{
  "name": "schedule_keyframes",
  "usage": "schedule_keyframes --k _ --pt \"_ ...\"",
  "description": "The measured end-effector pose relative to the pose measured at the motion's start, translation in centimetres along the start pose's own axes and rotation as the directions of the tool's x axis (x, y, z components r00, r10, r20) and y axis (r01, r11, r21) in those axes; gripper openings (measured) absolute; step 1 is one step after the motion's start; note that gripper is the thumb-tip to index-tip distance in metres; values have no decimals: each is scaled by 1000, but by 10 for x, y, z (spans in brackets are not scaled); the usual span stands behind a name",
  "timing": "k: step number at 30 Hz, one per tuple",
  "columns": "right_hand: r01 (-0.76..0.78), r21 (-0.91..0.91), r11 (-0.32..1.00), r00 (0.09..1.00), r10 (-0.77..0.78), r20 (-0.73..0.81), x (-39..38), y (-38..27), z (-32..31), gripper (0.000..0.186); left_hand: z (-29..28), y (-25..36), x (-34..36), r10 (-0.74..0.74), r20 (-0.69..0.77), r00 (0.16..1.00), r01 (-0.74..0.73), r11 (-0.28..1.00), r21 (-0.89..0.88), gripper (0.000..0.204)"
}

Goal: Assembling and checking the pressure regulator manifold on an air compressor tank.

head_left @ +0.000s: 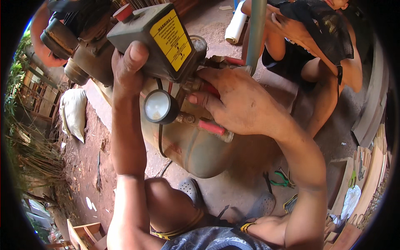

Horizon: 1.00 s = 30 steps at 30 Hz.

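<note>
A dusty air compressor tank lies in front of me. On top of it sits a black pressure switch box with a yellow label and a red knob. My left hand grips the box's near left side, thumb pressed up against it; the other fingers are mostly hidden. Just below the box, my right hand closes thumb and index finger around a red-handled valve on the brass fittings. Nearby are a white-faced pressure gauge and a second valve with a red handle.
The compressor's motor and pump stand at the left. Across from me another person squats beside a grey-green pole. A white sack lies at left. Green-handled pliers rest on the floor near wood planks.
</note>
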State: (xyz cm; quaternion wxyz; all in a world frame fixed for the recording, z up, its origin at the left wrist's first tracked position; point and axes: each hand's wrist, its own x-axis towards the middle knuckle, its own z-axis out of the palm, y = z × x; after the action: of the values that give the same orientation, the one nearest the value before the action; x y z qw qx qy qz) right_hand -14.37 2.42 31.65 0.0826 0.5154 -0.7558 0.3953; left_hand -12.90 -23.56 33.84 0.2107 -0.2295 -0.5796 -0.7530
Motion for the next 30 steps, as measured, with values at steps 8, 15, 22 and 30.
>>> schedule_keyframes --k 8,15,22,30 --pt "-12 -6 1000 995 13 100 6 2 -11 34 -1 -4 -1 0 16 1000 -1 1000 6 96" --pt "-11 -123 992 981 35 189 7 2 -10 32 8 1 -4 -35 87 996 26 995 98 97" --pt "256 -243 935 936 -178 302 16 11 -12 34 5 6 1 -22 100 995 11 994 106 98" --pt "67 -50 996 984 -58 167 14 7 -11 31 -2 11 7 -4 87 996 -4 996 84 99"
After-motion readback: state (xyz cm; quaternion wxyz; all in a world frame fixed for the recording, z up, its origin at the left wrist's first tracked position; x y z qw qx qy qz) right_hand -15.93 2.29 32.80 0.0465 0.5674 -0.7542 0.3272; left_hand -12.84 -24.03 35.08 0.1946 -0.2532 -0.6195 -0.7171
